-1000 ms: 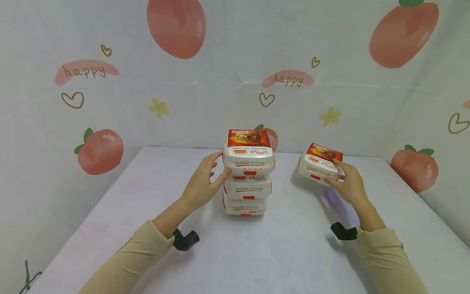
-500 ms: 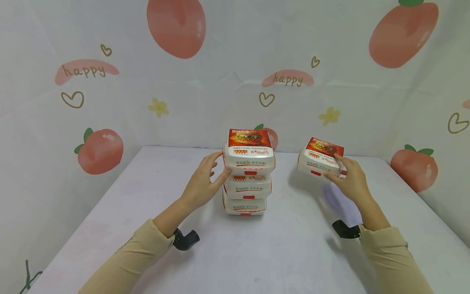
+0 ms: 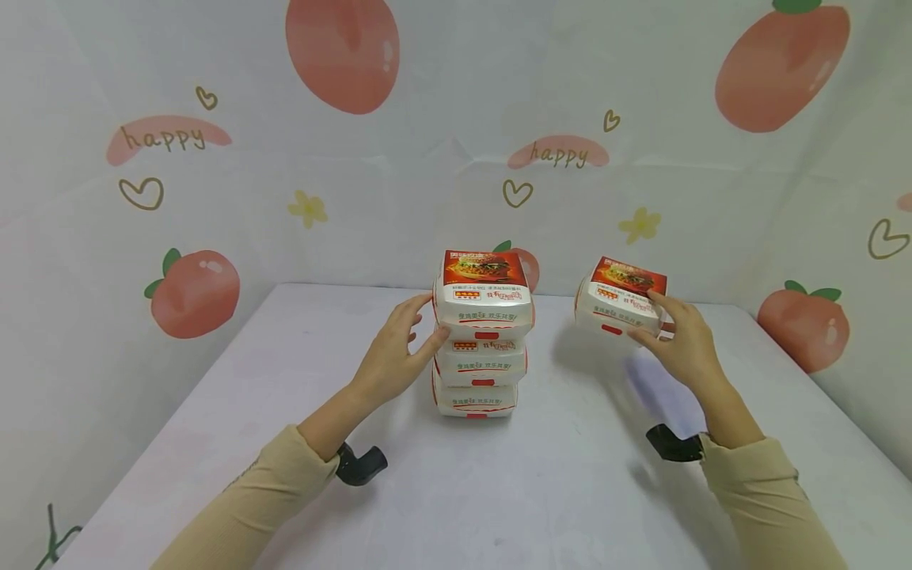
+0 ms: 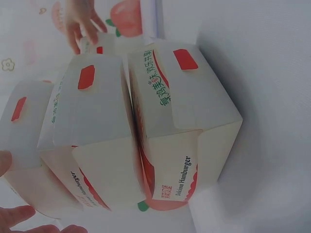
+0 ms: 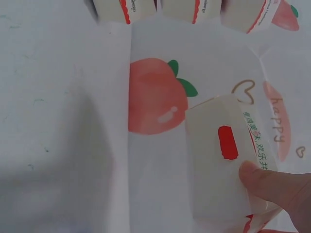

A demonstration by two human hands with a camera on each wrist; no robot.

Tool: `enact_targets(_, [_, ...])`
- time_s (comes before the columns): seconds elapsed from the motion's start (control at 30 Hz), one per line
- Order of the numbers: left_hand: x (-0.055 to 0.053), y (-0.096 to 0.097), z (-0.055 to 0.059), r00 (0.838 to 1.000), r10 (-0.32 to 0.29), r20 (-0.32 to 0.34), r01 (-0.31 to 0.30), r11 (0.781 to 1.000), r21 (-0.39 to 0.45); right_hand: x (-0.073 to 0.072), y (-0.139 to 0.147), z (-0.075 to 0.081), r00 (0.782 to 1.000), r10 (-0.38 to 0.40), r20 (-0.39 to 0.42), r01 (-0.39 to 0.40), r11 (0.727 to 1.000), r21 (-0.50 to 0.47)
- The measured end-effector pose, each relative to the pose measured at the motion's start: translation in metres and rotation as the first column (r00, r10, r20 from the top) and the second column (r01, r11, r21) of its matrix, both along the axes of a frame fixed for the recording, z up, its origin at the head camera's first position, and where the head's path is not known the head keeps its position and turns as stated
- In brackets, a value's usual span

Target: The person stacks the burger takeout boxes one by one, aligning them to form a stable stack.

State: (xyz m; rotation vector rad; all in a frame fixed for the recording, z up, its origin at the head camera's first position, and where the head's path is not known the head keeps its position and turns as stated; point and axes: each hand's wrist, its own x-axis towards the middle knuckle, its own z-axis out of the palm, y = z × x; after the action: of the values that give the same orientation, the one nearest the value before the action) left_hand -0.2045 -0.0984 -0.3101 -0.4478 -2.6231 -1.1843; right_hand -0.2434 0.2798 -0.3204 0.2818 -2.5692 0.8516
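Note:
Three white hamburger boxes stand stacked mid-table: the top box point(image 3: 486, 315) carries a red burger picture, with the middle box point(image 3: 481, 366) and bottom box point(image 3: 476, 402) below it. My left hand point(image 3: 388, 356) touches the left side of the top box with its fingertips, the thumb lower near the front corner. To the right of the stack, my right hand point(image 3: 682, 344) grips a fourth hamburger box point(image 3: 617, 310) by its right side, raised over the table and slightly tilted. In the right wrist view the thumb point(image 5: 269, 182) presses that box's front; the other fingers are mostly hidden.
A white cloth table point(image 3: 556, 483) lies under everything. Behind it hangs a white backdrop point(image 3: 427, 198) printed with fruit, hearts and "happy". Black curved pieces, one by the left wrist point(image 3: 361, 465) and one by the right point(image 3: 673, 445), stick out. A green string point(image 3: 55, 542) shows at the left edge.
The right hand has raised its hamburger box higher, with a slight recent shift toward the stack. The left hand and the stack have stayed in place.

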Motion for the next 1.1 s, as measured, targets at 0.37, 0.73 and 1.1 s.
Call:
enact_targets(0.37, [0.0,0.0,0.0,1.0,-0.002,0.0,0.002,1.0,0.004,0.004,-0.003,0.016,1.0,0.009,-0.002,-0.009,1.0,-0.006])
enact_targets(0.73, [0.0,0.001,0.0,1.0,0.0,0.005,0.0,1.0,0.001,0.006,-0.007,0.029,1.0,0.013,0.016,-0.012,1.0,-0.013])
enact_targets(1.1, [0.0,0.0,0.0,1.0,0.002,-0.003,-0.002,1.0,0.0,0.009,-0.013,0.042,0.999,0.043,-0.013,-0.044,0.999,-0.032])
